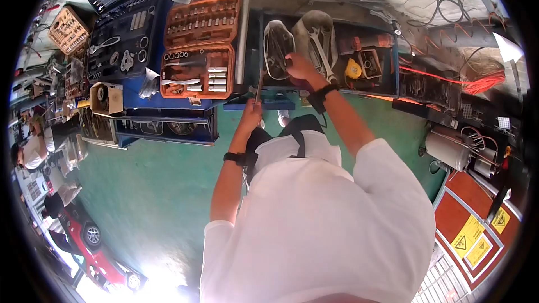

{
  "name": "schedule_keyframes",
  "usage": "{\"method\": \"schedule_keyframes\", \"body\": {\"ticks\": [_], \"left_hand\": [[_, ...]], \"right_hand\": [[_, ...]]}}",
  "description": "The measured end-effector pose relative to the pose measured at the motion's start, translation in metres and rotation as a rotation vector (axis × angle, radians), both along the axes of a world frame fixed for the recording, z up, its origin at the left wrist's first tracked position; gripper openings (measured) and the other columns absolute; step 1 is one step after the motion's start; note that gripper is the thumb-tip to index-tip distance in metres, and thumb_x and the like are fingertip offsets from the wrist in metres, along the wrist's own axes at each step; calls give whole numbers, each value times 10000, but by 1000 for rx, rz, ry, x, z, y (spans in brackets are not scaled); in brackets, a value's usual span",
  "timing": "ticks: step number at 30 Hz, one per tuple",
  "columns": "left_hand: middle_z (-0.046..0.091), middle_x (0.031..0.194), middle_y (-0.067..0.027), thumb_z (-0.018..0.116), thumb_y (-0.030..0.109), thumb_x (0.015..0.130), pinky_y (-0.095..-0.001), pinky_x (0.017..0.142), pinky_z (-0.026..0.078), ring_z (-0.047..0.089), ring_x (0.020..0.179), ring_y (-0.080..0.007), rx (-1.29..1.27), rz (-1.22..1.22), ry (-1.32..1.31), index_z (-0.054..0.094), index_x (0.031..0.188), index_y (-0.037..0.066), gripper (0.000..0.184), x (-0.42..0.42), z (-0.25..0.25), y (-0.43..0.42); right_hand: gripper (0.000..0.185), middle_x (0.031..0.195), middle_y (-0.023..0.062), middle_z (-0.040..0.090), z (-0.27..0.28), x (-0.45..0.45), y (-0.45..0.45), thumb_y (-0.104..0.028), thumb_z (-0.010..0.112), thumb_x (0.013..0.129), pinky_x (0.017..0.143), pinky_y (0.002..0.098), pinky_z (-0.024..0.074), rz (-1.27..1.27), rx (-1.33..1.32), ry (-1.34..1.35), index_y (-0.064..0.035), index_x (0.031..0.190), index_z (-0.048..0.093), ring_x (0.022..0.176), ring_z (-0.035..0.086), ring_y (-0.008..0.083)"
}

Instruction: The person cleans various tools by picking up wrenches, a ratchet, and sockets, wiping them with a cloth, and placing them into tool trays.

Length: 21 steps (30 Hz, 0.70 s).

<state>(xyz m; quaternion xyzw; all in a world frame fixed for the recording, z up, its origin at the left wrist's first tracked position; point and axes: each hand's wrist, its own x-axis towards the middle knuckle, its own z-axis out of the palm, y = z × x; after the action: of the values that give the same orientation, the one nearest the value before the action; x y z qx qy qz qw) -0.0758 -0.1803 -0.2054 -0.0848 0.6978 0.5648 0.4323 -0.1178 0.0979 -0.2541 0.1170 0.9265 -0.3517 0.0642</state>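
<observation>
metal tool [259, 87], one, is gripped by left fingers [254, 106]; right fingers [291, 60], near two bins [302, 25], unclear.

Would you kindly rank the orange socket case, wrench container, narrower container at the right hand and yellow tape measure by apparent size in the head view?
1. Orange socket case
2. Wrench container
3. Narrower container, partly behind the right hand
4. Yellow tape measure
</observation>
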Motion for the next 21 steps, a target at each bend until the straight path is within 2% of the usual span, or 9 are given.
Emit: {"method": "schedule_keyframes", "body": {"ticks": [2, 6, 8, 9, 11, 14, 18, 20, 21], "left_hand": [[463, 664, 13, 485, 252, 1002, -246, 464, 352, 425, 514, -73, 32, -1, 145, 462, 1136, 52, 242, 1, -21, 2], [486, 703, 7, 490, 272, 999, -250, 480, 375, 447, 545, -75, -19, -8, 221, 462, 1156, 44, 278, -8, -43, 21], [565, 795, -68, 489, 277, 995, -331, 599, 469, 584, 671, -198, -140, -112, 397, 451, 1185, 25, 319, -12, -54, 35], [565, 795, -68, 489, 277, 995, -331, 599, 469, 584, 671, -198, -137, -105, 392, 451, 1185, 25, 319, -15, -54, 43], [605, 1061, -316, 469, 244, 977, -506, 884, 445, 555, 1080, -499, -133, -128, 546, 423, 1221, -12, 356, -21, -42, 63], [605, 1056, -322, 455, 217, 975, -517, 891, 440, 562, 1066, -497, -218, -167, 508, 406, 1229, -12, 346, -33, -24, 83], [599, 1119, -282, 482, 228, 978, -475, 893, 452, 585, 1046, -457, -280, -132, 426, 412, 1216, -17, 349, -42, -43, 93], [576, 1066, -359, 461, 169, 953, -517, 923, 429, 538, 1082, -513, -267, -141, 448, 387, 1220, -69, 365, -47, -47, 97], [576, 1066, -359, 461, 169, 953, -517, 923, 429, 538, 1082, -513, -263, -140, 442, 387, 1220, -69, 365, -49, -47, 100]], "right_hand": [[410, 1033, 166, 670, 2, -21, 11, -212, 610, 779, 842, 458, 501, 60, 46, -163, -97, 1171, 583, 982, 624, 389], [512, 1007, 144, 691, 27, -44, 20, -186, 594, 801, 752, 497, 527, 123, 242, -216, -152, 1310, 557, 927, 661, 356], [541, 986, 122, 698, 22, -55, 22, -179, 587, 805, 699, 487, 533, 192, 355, -250, -182, 1344, 538, 894, 672, 334], [574, 966, 100, 705, 17, -62, 25, -171, 580, 808, 646, 476, 539, 256, 470, -278, -213, 1378, 518, 860, 683, 312], [554, 977, 111, 702, 11, -73, 31, -193, 565, 811, 676, 471, 540, 277, 512, -319, -210, 1363, 524, 884, 682, 322], [515, 983, 118, 701, 5, -85, 35, -200, 588, 793, 700, 454, 543, 300, 545, -365, -201, 1307, 561, 922, 684, 316], [424, 945, 117, 706, 0, -92, 34, -167, 640, 751, 699, 453, 543, 394, 575, -326, -174, 1174, 632, 908, 687, 319], [389, 933, 118, 707, 6, -94, 36, -157, 651, 740, 697, 453, 542, 382, 574, -312, -167, 1129, 650, 906, 689, 320], [377, 923, 120, 708, 8, -96, 35, -161, 650, 740, 692, 457, 539, 403, 583, -330, -164, 1117, 653, 901, 690, 320]]}}
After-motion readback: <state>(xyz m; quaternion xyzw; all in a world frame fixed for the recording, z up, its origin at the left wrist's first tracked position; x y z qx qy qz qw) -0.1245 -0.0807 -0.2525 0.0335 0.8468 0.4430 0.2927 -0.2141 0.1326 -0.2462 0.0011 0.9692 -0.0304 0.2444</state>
